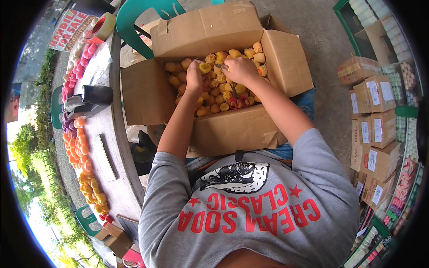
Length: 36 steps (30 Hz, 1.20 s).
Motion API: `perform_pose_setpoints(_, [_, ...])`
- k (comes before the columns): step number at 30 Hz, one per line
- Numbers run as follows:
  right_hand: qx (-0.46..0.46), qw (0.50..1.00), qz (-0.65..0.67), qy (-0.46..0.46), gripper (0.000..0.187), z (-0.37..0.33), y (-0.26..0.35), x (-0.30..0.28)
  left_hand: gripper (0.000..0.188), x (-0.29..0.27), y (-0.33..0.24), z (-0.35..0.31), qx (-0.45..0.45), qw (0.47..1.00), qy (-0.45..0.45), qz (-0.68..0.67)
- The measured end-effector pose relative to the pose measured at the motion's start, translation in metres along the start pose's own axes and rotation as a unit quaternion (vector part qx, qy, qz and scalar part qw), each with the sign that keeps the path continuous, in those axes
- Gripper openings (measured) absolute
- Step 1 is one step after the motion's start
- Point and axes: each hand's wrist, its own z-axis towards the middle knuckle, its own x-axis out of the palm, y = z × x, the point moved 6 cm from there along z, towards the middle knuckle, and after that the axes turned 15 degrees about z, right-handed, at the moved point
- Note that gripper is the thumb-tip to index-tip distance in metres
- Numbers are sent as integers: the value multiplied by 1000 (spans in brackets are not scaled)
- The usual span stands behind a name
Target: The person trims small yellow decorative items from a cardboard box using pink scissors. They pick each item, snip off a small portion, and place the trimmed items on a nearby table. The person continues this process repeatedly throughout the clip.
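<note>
Reaching into the box point(232, 129) at upper centre, both hands met: the left hand point(194, 75) pinched a yellow roll point(205, 67), the right hand point(241, 70), just beside, gripped a small tool point(222, 67).

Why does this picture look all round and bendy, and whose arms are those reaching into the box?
The picture comes from a small camera worn on a person's head, looking down. Its lens sees very wide, so straight edges bend near the rim. The grey shirt at the bottom and both arms belong to that person. Both hands are inside an open cardboard box full of little yellow and orange rolled pieces. The left hand is closed around one or more of them. The right hand pinches something small and thin; I cannot tell what. On the left, a round table has rows of pink, orange and yellow pieces along its edge. On the right stand stacked small boxes.
</note>
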Motion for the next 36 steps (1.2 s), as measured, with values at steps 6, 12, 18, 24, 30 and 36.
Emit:
perform_pose_setpoints(6, [2,1000,-19,8,19,1,1,6,24,0,3,3,42,998,12,49])
perform_pose_setpoints(12, [102,980,-143,-98,43,-4,-36,-5,41,-33,-14,7,103,973,-172,112])
perform_pose_setpoints(18, [172,965,-96,170,35,-8,-13,0,42,-46,-8,13,54,988,-129,65])
perform_pose_setpoints(24, [122,935,-104,316,32,-24,-30,35,25,-31,-6,9,12,991,-52,-126])
perform_pose_setpoints(30, [54,922,239,299,19,-13,-23,47,23,-28,-1,13,14,995,-2,-103])
perform_pose_setpoints(36, [148,817,431,355,18,-36,22,33,16,-32,9,17,-47,980,25,-191])
